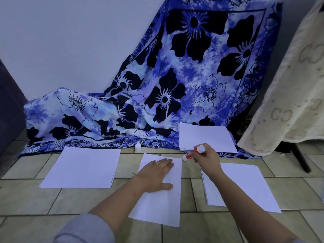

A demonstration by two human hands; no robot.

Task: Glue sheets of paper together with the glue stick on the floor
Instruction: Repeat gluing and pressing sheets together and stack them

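Pressing flat on the middle sheet [161, 204], the left hand [157, 174] lies palm down, fingers straight, thumb spread. The right hand [206, 156] grips the glue stick [192, 152] in curled fingers. The stick is red and white, tilted, with its lower end just beside the sheet's far right corner. A white cap [138, 147] stands upright toward the far edge of the tiled floor [35, 199].

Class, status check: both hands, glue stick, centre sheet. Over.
Left hand flat on centre sheet. Right hand grips glue stick, tip by sheet's far right corner. White cap off, by the cloth; nothing in the way.
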